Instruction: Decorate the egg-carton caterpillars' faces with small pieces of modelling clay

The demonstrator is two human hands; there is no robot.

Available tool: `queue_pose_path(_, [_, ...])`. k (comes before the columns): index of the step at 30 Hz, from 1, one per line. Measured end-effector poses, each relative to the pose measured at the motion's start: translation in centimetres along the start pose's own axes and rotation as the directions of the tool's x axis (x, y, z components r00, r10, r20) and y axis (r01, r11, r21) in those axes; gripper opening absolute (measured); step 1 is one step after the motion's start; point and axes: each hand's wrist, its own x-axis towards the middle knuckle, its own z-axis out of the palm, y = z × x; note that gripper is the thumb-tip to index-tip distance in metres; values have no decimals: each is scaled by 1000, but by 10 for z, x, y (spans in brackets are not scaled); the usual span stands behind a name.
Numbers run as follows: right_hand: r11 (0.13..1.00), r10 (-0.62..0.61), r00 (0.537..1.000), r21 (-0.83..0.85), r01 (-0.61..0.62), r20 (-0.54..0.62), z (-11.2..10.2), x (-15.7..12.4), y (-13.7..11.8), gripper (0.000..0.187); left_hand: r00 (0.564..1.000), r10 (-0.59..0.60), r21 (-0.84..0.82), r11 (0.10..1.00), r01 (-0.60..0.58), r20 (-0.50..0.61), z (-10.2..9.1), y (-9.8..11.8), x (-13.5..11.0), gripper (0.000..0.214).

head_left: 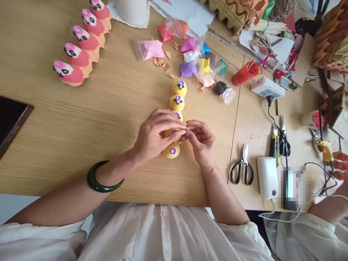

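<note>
Above a yellow row of rounded egg-carton cups (171,151), my left hand (157,132) is closed in a pinch, thumb and forefinger brought together. My right hand (200,141) pinches too, and its fingertips meet those of the left. Anything between them is too small or hidden to make out. The two far yellow cups carry purple rings and black marks like small faces. On the nearest cup only a purple ring shows. The hands partly cover the middle cups. A dark green bangle (102,185) circles my left wrist.
A red-and-white decorated row of cups (84,54) stands far left. Bags of coloured clay (187,69) and orange scraps (160,64) lie beyond the hands. To the right are scissors (241,168), a white power bank (266,177) and a red cup (244,74). Another person's arm (330,203) shows at far right.
</note>
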Motion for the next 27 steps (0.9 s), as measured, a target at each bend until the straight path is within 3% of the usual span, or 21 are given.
queue_pose_path(4, [999,-42,999,-15,43,23,2,-4,-2,25,999,-36,-17,999,36,-18,-2,3,1,7])
queue_pose_path(11, [940,-270,963,-210,268,17,6,-11,-1,14,986,-167,-127,978,163,-25,-1,6,-3,9])
queue_pose_path(18, [926,-277,960,-273,259,-28,8,-14,-5,8,968,-249,-131,959,252,46,-4,13,-1,15])
queue_pose_path(27, [867,-351,936,-365,340,38,8,-16,-8,18,964,-257,-89,961,262,65,-5,15,0,13])
